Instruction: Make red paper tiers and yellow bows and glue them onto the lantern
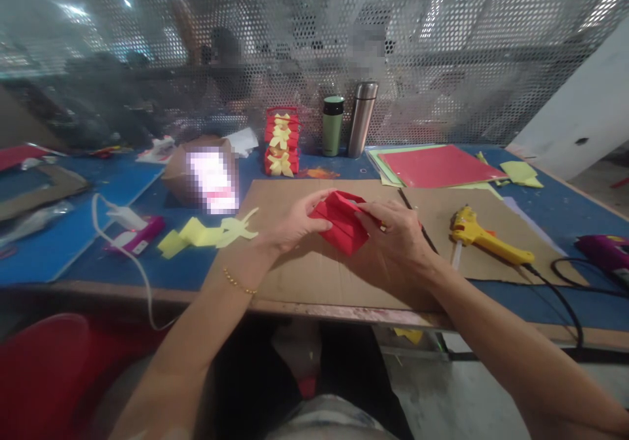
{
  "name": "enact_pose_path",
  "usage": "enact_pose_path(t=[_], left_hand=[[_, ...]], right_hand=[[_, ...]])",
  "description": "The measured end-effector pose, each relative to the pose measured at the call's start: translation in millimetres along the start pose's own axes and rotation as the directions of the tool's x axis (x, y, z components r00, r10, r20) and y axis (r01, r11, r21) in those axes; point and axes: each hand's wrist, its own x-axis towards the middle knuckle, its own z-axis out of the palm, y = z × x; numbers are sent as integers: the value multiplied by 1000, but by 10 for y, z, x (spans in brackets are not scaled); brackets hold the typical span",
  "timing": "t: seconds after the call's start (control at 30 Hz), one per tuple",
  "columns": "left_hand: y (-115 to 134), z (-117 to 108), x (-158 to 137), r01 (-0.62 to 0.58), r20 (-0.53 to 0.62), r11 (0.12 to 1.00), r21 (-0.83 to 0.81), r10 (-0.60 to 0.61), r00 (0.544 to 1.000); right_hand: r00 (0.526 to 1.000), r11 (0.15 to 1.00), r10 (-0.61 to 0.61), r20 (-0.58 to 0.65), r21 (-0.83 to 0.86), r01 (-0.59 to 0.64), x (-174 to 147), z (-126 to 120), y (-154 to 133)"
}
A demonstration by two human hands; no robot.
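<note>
Between my two hands is a folded red paper piece [343, 225], boxy and tilted, held up over a brown cardboard sheet [314, 283]. My left hand [301, 220] grips its left side, the thumb pressed on the near face. At the upper right edge, my right hand [393, 227] pinches the paper with thumb and fingers. The right palm and fingers hide part of that side. Strips of yellow paper [204, 234] lie left of the cardboard. A yellow glue gun [486, 237] rests on the cardboard to the right of my right hand.
Behind the cardboard stand stacked red paper boxes with yellow bows [281, 142], a green tumbler [333, 127] and a steel flask [362, 120]. Red sheets [442, 165] lie back right. A lit phone [213, 181] leans left; a purple power strip [140, 236] trails a white cable.
</note>
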Motion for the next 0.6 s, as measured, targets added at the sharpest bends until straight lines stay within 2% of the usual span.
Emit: enact_pose_path(t=[0.17, 0.4, 0.6], left_hand=[[-30, -9, 27, -2, -14, 999, 32, 2, 1000], [-32, 0, 21, 0, -76, 996, 89, 7, 997], [-46, -16, 41, -8, -51, 997, 83, 12, 999]], right_hand=[[1000, 995, 12, 24, 94, -15, 33, -26, -64], [989, 958, 141, 40, 246, -146, 55, 16, -59], [986, 954, 155, 54, 250, -164, 66, 1, -77]])
